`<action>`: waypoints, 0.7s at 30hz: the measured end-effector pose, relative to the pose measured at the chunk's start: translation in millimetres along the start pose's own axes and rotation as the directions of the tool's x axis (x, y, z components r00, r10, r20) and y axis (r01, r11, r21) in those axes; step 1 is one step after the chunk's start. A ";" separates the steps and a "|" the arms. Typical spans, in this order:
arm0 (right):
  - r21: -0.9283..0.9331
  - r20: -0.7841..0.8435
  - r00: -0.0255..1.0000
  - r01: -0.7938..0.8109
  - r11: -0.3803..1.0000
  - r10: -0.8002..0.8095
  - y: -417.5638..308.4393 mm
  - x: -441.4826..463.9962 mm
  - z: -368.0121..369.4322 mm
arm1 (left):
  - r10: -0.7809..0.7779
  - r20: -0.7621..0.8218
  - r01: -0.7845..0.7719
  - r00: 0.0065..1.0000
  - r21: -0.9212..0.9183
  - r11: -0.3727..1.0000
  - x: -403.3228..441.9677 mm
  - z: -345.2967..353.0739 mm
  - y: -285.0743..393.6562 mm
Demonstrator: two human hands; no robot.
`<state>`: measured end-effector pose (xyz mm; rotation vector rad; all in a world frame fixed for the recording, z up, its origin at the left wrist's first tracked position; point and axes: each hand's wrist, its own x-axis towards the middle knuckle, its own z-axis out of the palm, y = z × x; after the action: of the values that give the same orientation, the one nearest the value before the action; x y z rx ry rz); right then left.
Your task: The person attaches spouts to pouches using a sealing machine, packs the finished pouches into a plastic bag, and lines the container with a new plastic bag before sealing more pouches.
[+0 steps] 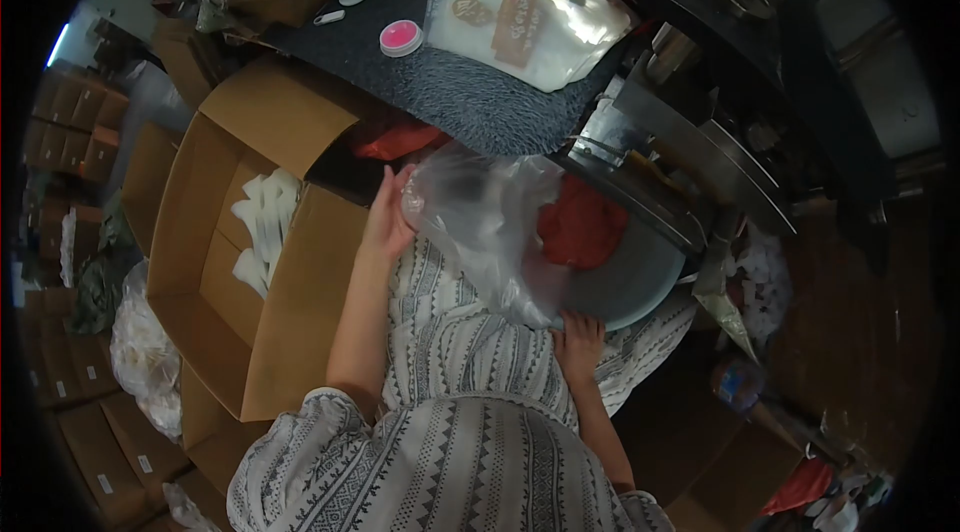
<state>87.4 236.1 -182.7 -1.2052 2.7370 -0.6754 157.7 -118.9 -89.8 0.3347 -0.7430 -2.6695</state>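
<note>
A clear plastic bag [480, 217] stretches across my lap. My left hand [392, 217] is closed on its left end, thumb up. Under the bag's right part lies a round grey-blue basin [640, 277], with a bunched red item [583, 224] in it. My right hand [580, 344] rests at the basin's near rim beside the bag's lower edge, its fingers apart; whether it touches the bag I cannot tell. Left of my left arm an open cardboard box [310, 302] holds several white curved pieces [266, 222].
A dark fluffy mat [480, 107] lies ahead, with a stack of printed clear bags [530, 22] and a round pink pad [401, 38] on it. A metal machine [700, 132] stands at the right. Stacked cartons [100, 452] are at the far left.
</note>
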 end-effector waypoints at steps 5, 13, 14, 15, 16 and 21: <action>0.037 0.006 1.000 -0.016 0.999 0.016 2.4 -1.7 -4.7 | -0.416 -0.314 0.490 0.853 0.208 0.847 -15.6 -21.4 -9.1; 0.655 0.079 0.941 -0.298 0.694 0.330 -32.6 53.7 -31.8 | -0.059 -0.178 0.064 0.982 0.021 0.998 -17.4 -13.9 10.8; 0.656 0.081 0.940 -0.301 0.692 0.332 -43.2 63.6 -31.3 | -0.061 -0.180 0.066 0.982 0.023 0.998 -20.0 6.3 5.0; 0.741 0.089 0.951 -0.261 0.619 0.295 -55.0 74.6 -29.1 | -0.225 -0.303 0.244 0.926 0.028 0.969 -22.1 26.3 -2.2; 0.816 0.091 0.962 -0.220 0.534 0.258 -67.5 85.9 -26.3 | -0.371 -0.421 0.414 0.828 0.013 0.910 -24.1 37.9 -10.0; 0.949 0.210 0.936 -0.265 0.171 0.282 -122.8 131.2 -25.9 | -0.370 -0.289 0.469 0.883 0.510 0.721 -37.8 59.6 -56.2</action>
<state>74.8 78.3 -93.6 -0.3083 1.6331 -1.8961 158.5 -32.2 -65.1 0.9810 -1.5750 -2.6966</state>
